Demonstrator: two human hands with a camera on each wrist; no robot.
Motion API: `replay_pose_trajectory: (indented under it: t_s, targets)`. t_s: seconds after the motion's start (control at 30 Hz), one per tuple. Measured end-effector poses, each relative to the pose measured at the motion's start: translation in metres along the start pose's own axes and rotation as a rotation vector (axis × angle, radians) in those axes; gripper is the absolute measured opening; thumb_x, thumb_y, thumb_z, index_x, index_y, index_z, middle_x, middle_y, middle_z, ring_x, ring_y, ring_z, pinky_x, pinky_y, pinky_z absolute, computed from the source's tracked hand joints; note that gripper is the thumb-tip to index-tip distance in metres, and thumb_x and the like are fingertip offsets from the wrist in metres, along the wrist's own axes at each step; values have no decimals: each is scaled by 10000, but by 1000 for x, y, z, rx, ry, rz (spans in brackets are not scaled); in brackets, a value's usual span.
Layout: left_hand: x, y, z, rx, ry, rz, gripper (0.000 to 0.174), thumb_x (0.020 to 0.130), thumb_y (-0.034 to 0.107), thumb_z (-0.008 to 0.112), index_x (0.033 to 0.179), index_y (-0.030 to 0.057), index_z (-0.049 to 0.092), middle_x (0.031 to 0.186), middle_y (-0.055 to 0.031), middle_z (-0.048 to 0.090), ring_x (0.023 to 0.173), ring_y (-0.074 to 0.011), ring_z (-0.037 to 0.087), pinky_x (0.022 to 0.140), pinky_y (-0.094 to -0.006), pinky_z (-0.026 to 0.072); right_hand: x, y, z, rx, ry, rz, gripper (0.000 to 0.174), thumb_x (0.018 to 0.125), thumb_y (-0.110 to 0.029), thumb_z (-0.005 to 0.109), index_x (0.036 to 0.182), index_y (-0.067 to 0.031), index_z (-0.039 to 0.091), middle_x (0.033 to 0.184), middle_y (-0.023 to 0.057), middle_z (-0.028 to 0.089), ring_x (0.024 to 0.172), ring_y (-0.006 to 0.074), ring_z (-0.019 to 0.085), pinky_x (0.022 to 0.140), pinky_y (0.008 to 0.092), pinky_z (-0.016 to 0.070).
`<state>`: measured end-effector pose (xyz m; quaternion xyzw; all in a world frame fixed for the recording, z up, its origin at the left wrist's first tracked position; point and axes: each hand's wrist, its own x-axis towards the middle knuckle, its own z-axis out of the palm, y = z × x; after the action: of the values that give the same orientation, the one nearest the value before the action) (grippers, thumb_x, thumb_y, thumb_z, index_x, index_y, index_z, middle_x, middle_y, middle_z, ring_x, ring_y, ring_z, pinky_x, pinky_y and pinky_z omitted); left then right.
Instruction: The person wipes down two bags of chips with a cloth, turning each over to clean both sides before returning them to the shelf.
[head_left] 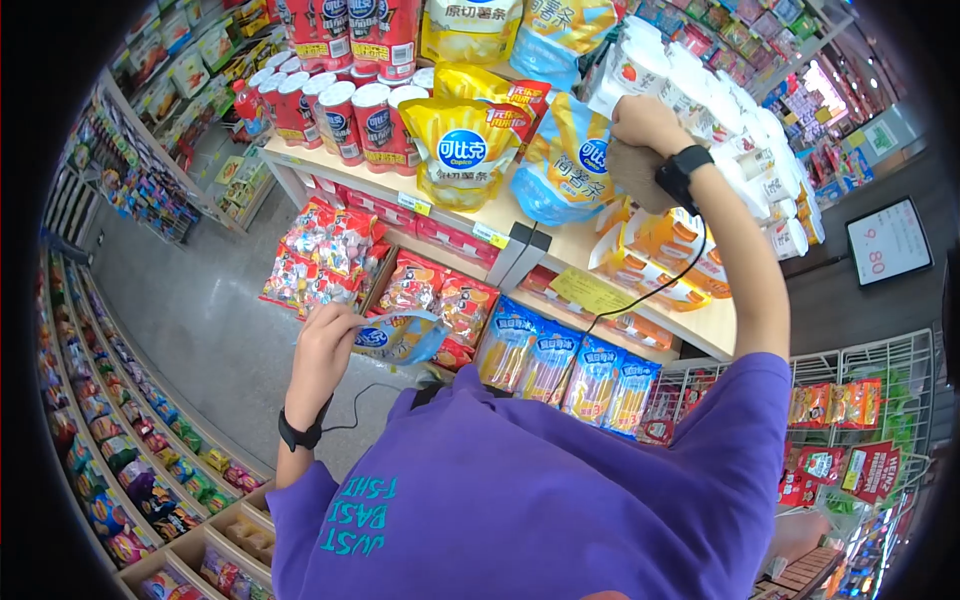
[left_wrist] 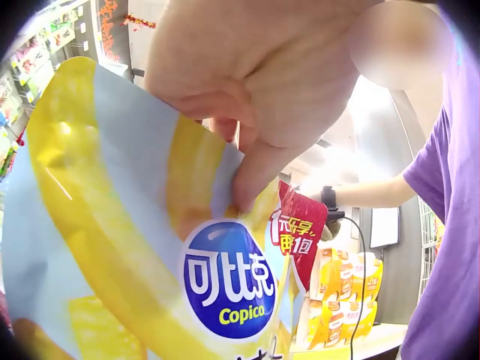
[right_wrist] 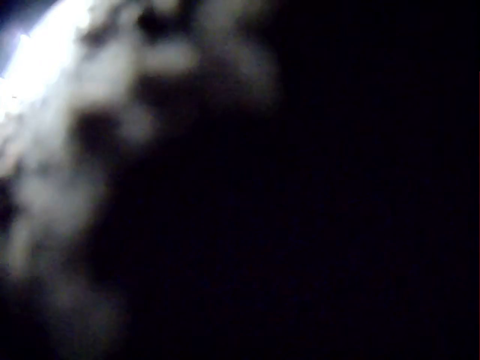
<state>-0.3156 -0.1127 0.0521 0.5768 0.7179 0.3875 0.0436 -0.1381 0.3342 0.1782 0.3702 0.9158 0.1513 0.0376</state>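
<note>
Beside partly hidden red packets (head_left: 466,307), the left grip (head_left: 322,345) pinches a pouch (head_left: 408,338).

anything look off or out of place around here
A fuzzy brownish object beneath the right hand, beside a blue and yellow plastic pouch, looks odd among packaged snacks; its identity is unclear. No spill shows.

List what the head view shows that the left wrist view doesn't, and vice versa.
Only head: red canisters, blue packs low on the display, the floor, the green shirt lettering, and a legible 9.80 on the white board.

Only left wrist: a red hanging decoration, and "Copico" readable on the held bag.

Both: left hand pinching the blue-and-yellow bag, purple shirt, right forearm with its black wristband, orange-and-white packs, the white board.
</note>
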Motion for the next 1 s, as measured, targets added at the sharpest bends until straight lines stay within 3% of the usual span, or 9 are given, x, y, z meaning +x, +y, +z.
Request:
replay_pose_trajectory:
  t_s: [0.37,0.6,0.9,1.0]
  targets:
    - [-4,-5,-9,18,3,33,158,683,-53,595,828,9,610,801,-91,548,786,-266,514,687,-340,424,47,-1,38,-19,-20,55,257,719,-132,509,897,-7,646,933,218,633,875,350,622,752,420,496]
    - [2,-7,-6,52,-28,79,169,684,-58,591,841,3,597,816,-92,547,776,-267,515,676,-342,428,40,0,45,34,15,108,235,729,-124,500,869,-19,656,930,219,633,860,350,627,734,432,500]
    - [21,2,1,-9,-53,166,164,691,-51,598,845,6,590,806,-92,539,778,-269,520,672,-339,429,31,2,54,20,203,173,182,735,-126,528,817,-43,668,857,182,652,809,336,642,685,428,507]
    - [30,4,1,-22,-62,200,159,695,-43,601,844,11,590,805,-91,537,784,-272,523,678,-341,433,19,2,34,109,326,81,175,717,-169,558,803,-60,664,834,186,643,794,345,630,682,433,503]
